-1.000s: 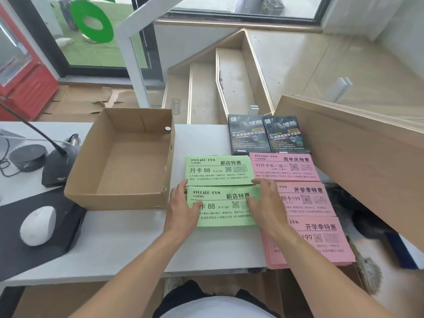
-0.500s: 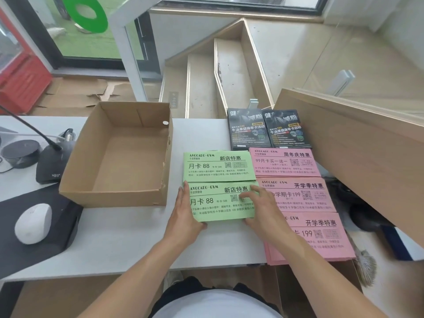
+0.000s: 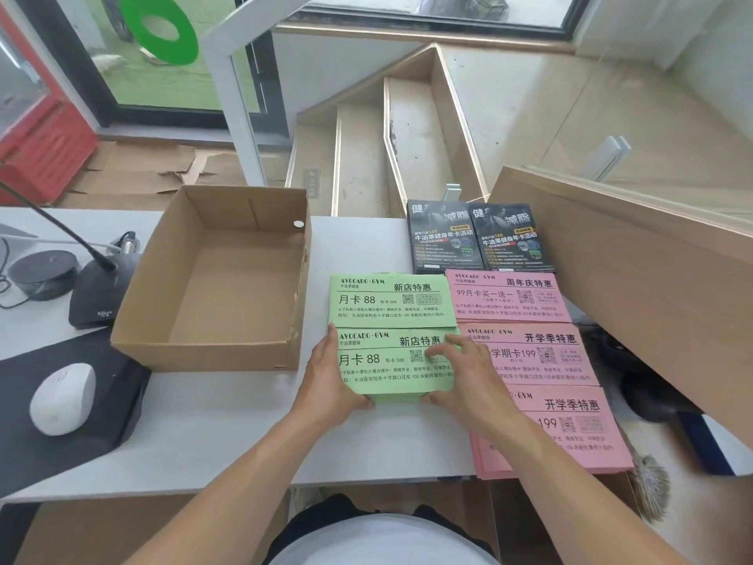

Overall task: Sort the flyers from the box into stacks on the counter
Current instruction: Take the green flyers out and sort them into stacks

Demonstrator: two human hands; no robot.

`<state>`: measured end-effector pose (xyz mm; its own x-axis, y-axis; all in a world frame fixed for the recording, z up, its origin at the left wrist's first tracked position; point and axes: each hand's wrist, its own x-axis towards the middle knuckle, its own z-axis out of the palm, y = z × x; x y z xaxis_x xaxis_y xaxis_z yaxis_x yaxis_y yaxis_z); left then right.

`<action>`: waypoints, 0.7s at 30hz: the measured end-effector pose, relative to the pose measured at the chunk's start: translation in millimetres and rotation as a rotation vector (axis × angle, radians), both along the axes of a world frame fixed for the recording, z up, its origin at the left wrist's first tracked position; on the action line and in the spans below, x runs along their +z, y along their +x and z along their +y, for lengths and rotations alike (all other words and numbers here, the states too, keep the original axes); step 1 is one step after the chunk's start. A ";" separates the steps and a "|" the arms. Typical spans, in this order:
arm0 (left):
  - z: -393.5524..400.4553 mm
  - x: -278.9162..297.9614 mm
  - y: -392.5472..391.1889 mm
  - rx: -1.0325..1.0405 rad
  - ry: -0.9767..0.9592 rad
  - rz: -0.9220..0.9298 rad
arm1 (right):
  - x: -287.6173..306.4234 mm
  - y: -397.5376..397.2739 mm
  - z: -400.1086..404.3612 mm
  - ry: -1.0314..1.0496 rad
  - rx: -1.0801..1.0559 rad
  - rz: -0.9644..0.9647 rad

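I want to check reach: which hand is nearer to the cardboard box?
Left. The left hand holds the green stack's left edge, just beside the cardboard box; the right hand is farther right.

Bright, even daylight fills the scene, coming from the glass door [image 3: 134, 55] and window [image 3: 440, 10] at the far side. The white surface [image 3: 228, 438] is lit flatly, with only soft, faint shadows under the forearms and beside the cardboard box [image 3: 220, 279]. The glass panel [image 3: 652, 128] at the far right carries a pale, hazy reflection. Wide-angle distortion bends straight lines toward the edges. Print on the near green flyers [image 3: 391, 364] is sharp; fine text looks slightly soft.
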<state>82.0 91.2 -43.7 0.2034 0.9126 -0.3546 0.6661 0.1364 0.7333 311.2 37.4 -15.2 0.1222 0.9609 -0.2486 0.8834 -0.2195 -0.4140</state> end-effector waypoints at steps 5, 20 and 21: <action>2.8 -0.8 -2.5 -0.004 0.003 0.005 | 1.9 -2.8 0.2 -0.002 0.009 -0.039; 1.8 -0.6 4.7 -0.414 0.486 0.381 | -14.9 -37.0 8.9 0.166 0.135 -0.264; 6.9 -3.3 5.0 -0.436 0.534 0.432 | -22.8 -40.1 8.4 0.181 0.144 -0.286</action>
